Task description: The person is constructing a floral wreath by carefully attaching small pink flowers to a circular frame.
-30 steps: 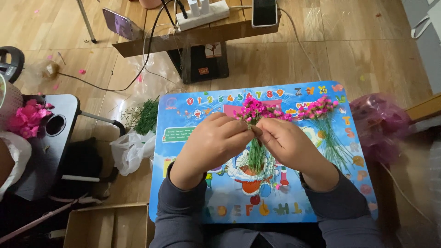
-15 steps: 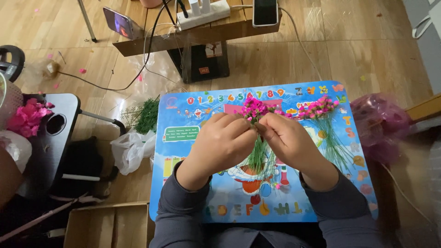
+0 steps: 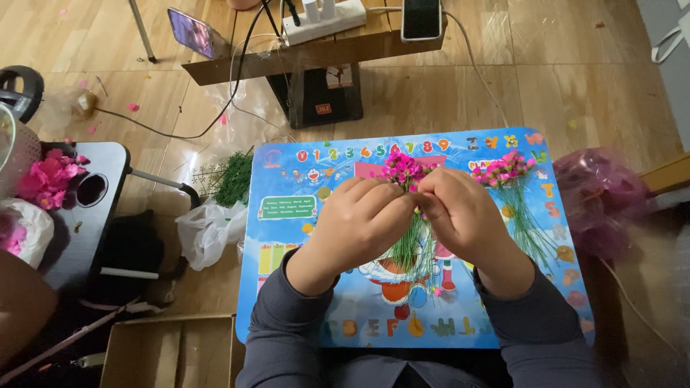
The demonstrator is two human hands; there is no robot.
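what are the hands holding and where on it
Left hand and right hand together pinch a bunch of pink artificial flowers at the thin green stems just under the blooms.

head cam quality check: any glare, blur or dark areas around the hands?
Head view: left hand and right hand sharp, evenly lit; flower bunch crisp; mild sheen on the blue table; lower left corner and bottom edge fall into deep shadow.

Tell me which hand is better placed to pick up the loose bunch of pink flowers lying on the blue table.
Probably the right hand: the loose pink, green-stemmed flower bunch lies beside it, while the left hand sits farther off.
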